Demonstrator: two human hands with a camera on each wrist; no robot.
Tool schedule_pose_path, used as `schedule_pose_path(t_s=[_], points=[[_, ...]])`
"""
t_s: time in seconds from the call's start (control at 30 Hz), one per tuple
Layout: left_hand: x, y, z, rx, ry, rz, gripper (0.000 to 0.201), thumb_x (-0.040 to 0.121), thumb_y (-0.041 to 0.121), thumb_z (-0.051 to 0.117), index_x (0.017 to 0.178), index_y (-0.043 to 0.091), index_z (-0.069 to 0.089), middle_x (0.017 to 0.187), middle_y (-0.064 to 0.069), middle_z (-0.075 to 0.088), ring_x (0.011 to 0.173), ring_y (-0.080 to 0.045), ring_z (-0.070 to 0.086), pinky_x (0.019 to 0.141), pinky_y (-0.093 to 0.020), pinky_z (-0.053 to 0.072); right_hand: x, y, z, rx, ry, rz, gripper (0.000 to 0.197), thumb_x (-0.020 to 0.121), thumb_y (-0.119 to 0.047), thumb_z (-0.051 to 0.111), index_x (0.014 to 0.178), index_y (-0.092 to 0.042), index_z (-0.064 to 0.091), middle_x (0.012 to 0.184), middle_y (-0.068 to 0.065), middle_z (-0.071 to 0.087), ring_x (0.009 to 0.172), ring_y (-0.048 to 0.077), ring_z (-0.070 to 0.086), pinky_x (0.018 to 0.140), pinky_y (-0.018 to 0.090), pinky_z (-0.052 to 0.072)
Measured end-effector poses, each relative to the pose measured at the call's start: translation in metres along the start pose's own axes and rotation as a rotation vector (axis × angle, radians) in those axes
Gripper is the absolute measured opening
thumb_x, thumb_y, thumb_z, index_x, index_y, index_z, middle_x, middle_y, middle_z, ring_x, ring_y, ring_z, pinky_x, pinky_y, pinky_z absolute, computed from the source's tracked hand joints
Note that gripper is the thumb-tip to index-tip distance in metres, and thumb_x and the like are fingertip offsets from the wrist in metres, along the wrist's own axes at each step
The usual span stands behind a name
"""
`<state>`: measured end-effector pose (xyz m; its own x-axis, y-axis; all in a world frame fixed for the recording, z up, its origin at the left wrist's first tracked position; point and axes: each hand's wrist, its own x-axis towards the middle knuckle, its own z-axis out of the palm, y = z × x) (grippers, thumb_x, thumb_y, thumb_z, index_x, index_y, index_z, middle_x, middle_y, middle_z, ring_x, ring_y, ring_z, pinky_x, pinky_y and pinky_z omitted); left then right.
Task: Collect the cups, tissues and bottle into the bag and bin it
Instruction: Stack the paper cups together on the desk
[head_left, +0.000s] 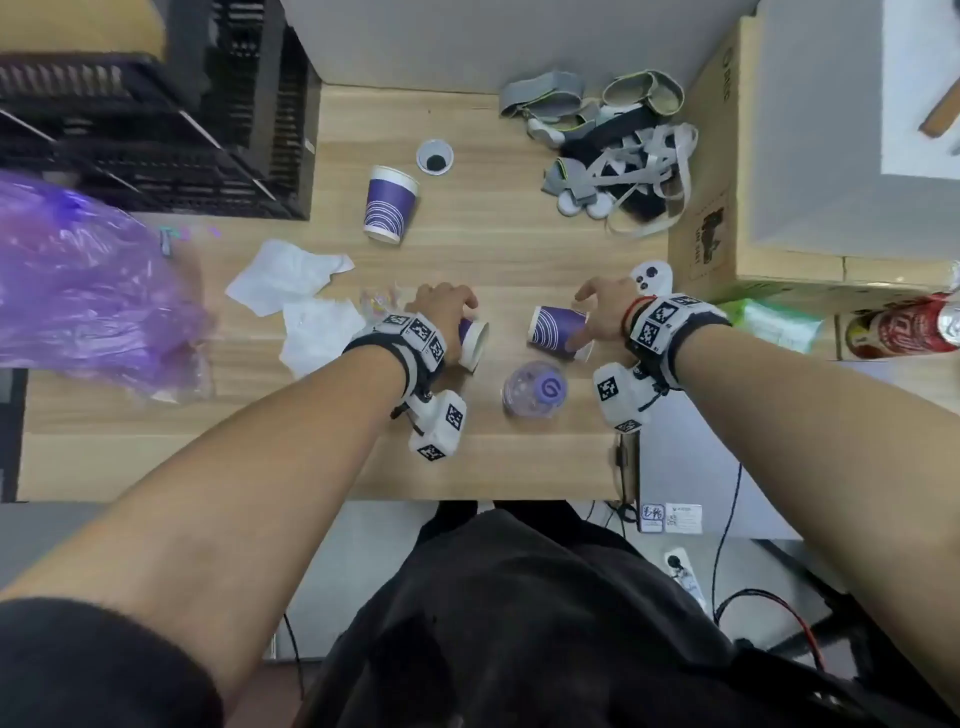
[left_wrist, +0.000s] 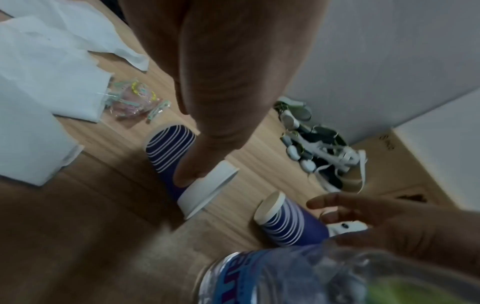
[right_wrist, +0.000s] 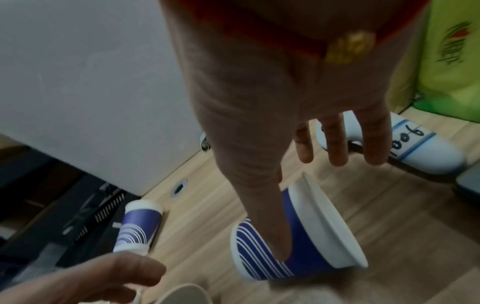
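Three purple paper cups lie on their sides on the wooden table (head_left: 467, 467). My left hand (head_left: 441, 312) curls over one cup (head_left: 474, 340), its thumb (left_wrist: 192, 170) pressed near the white rim. My right hand (head_left: 602, 306) is over a second cup (head_left: 556, 332); the thumb (right_wrist: 275, 236) lies on the cup and the fingers (right_wrist: 337, 144) stretch straight past it. The third cup (head_left: 389, 202) lies farther back. A clear bottle (head_left: 535, 389) stands between my wrists. White tissues (head_left: 291, 275) lie left of my left hand. The purple bag (head_left: 88, 291) sits crumpled at the table's left end.
A tangle of grey straps (head_left: 608, 150) fills the back right corner beside a cardboard box (head_left: 727, 208). A white controller (head_left: 652, 275) lies just beyond my right hand. A red can (head_left: 904, 327), a green pack (head_left: 769, 322), black crates (head_left: 156, 104) and a small wrapper (head_left: 379, 301) are around.
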<state>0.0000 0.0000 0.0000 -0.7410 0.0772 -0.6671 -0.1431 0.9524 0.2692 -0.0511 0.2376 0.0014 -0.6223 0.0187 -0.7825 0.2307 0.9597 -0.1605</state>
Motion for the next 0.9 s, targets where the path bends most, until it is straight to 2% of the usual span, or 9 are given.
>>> schedule_pose_path(t_s=[0.13, 0.27, 0.37, 0.43, 0.53, 0.63, 0.7, 0.8, 0.9], points=[[0.011, 0.011, 0.005, 0.159, -0.074, -0.006, 0.073, 0.072, 0.013, 0.08, 0.136, 0.023, 0.047, 0.14, -0.005, 0.051, 0.131, -0.032, 0.043, 0.103, -0.045, 0.039, 0.013, 0.0, -0.002, -0.134, -0.07, -0.065, 0.091, 0.052, -0.037, 0.093, 0.131, -0.023, 0.051, 0.133, 0.01, 0.048, 0.116, 0.033, 0.054, 0.093, 0.041, 0.048], [0.023, 0.017, 0.006, 0.147, -0.064, -0.021, 0.07, 0.07, 0.019, 0.082, 0.132, 0.023, 0.049, 0.135, -0.006, 0.054, 0.127, -0.031, 0.049, 0.104, -0.044, 0.037, 0.026, -0.002, -0.006, -0.157, -0.133, -0.107, 0.077, 0.054, -0.039, 0.091, 0.118, -0.018, 0.054, 0.115, 0.006, 0.064, 0.101, 0.028, 0.061, 0.087, 0.037, 0.051], [0.026, 0.02, 0.001, -0.005, -0.019, -0.045, 0.073, 0.064, 0.027, 0.085, 0.127, 0.021, 0.05, 0.127, -0.007, 0.052, 0.117, -0.033, 0.055, 0.102, -0.045, 0.039, 0.031, -0.006, -0.011, -0.079, -0.121, -0.122, 0.075, 0.052, -0.043, 0.089, 0.111, -0.019, 0.051, 0.109, 0.006, 0.064, 0.096, 0.028, 0.061, 0.086, 0.04, 0.052], [0.026, 0.023, -0.008, -0.118, 0.022, -0.056, 0.077, 0.058, 0.028, 0.087, 0.124, 0.023, 0.048, 0.125, -0.006, 0.048, 0.11, -0.033, 0.058, 0.099, -0.044, 0.046, 0.033, -0.014, -0.019, 0.034, -0.108, -0.168, 0.075, 0.055, -0.044, 0.088, 0.113, -0.02, 0.047, 0.109, 0.006, 0.063, 0.094, 0.027, 0.062, 0.086, 0.042, 0.054], [0.027, 0.024, -0.025, -0.191, 0.072, -0.082, 0.082, 0.055, 0.027, 0.088, 0.124, 0.022, 0.044, 0.125, -0.007, 0.046, 0.107, -0.033, 0.058, 0.096, -0.046, 0.048, 0.026, -0.035, -0.038, 0.222, -0.07, -0.271, 0.076, 0.058, -0.042, 0.088, 0.117, -0.021, 0.045, 0.108, 0.006, 0.061, 0.082, 0.024, 0.065, 0.074, 0.042, 0.06], [0.031, 0.022, -0.043, -0.219, 0.151, -0.057, 0.084, 0.054, 0.027, 0.089, 0.123, 0.02, 0.04, 0.116, -0.005, 0.055, 0.102, -0.031, 0.06, 0.095, -0.047, 0.046, 0.018, -0.055, -0.056, 0.199, -0.093, -0.355, 0.066, 0.06, -0.044, 0.087, 0.112, -0.023, 0.052, 0.098, 0.003, 0.063, 0.073, 0.02, 0.063, 0.068, 0.04, 0.062], [0.033, 0.022, -0.056, -0.205, 0.16, 0.03, 0.085, 0.055, 0.026, 0.089, 0.123, 0.021, 0.038, 0.102, 0.002, 0.061, 0.094, -0.029, 0.063, 0.089, -0.045, 0.045, 0.01, -0.068, -0.067, 0.169, -0.138, -0.382, 0.064, 0.062, -0.042, 0.087, 0.113, -0.024, 0.054, 0.1, 0.003, 0.063, 0.077, 0.021, 0.065, 0.07, 0.041, 0.063], [0.031, 0.019, -0.073, -0.202, 0.175, 0.13, 0.083, 0.058, 0.025, 0.084, 0.127, 0.025, 0.037, 0.096, 0.007, 0.063, 0.089, -0.028, 0.064, 0.081, -0.041, 0.043, 0.0, -0.096, -0.08, 0.12, -0.16, -0.46, 0.08, 0.058, -0.054, 0.083, 0.124, -0.029, 0.045, 0.114, 0.006, 0.06, 0.089, 0.026, 0.068, 0.071, 0.041, 0.062], [0.024, 0.006, -0.087, -0.377, 0.217, 0.183, 0.086, 0.063, 0.024, 0.078, 0.137, 0.027, 0.034, 0.097, 0.007, 0.063, 0.085, -0.025, 0.064, 0.076, -0.04, 0.053, -0.002, -0.132, -0.08, 0.128, -0.124, -0.508, 0.104, 0.05, -0.075, 0.069, 0.136, -0.031, 0.03, 0.123, 0.005, 0.052, 0.094, 0.022, 0.064, 0.081, 0.038, 0.056]])
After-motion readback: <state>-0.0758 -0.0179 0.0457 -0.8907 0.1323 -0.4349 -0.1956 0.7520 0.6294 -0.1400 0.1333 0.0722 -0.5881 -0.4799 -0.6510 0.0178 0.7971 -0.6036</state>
